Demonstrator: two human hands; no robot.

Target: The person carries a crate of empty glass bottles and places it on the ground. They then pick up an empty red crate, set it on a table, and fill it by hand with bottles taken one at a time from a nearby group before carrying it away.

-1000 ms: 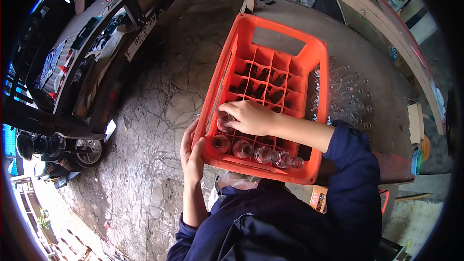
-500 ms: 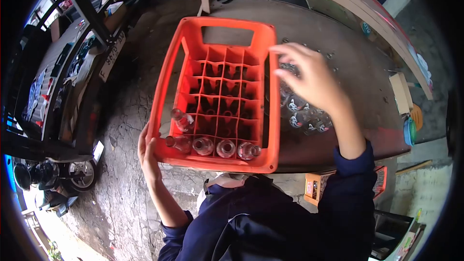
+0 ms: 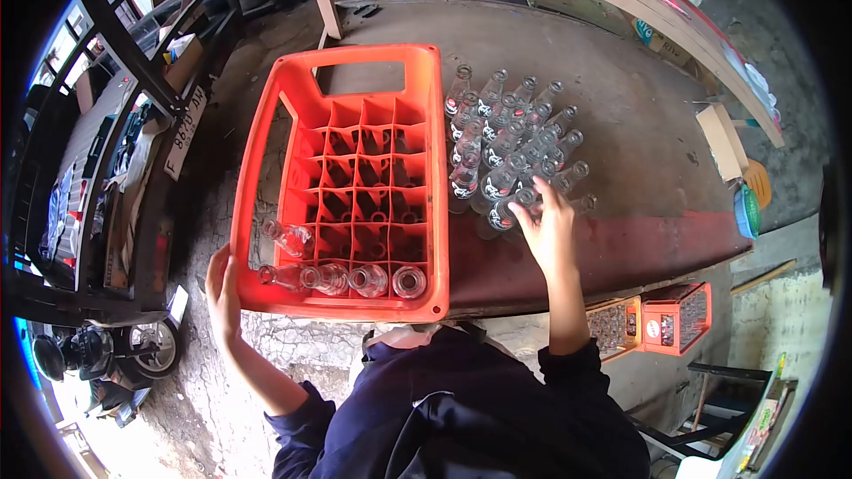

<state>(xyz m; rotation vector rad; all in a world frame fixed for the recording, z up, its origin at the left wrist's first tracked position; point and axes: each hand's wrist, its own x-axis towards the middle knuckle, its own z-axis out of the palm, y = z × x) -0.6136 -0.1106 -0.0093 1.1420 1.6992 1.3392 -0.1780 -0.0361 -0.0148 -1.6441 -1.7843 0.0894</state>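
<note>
A red plastic bottle crate (image 3: 437, 168) with a grid of compartments is tilted up before me. Several clear glass bottles (image 3: 368, 280) sit in its nearest row, and one more bottle (image 3: 293, 238) stands in the left column behind. My left hand (image 3: 224, 288) grips the crate's near left side, its fingers partly hidden. To the right, my right hand (image 3: 552, 229) has thumb and fingers around the mouth of a clear glass bottle (image 3: 502, 215) at the near edge of a standing group of bottles (image 3: 497, 129) with white and red markings.
The bottles stand on a broad brown tabletop (image 3: 657, 142) with a reddish near edge. A wooden beam (image 3: 621, 4) crosses the far side. Filled crates (image 3: 652, 324) are on the floor at lower right. A motorbike (image 3: 146, 346) and a dark metal frame (image 3: 124, 35) are at left.
My right hand has moved from beside the crate's upper right rim down to a bottle's mouth. The crate appears farther left in view, and the bottle group is now uncovered.
</note>
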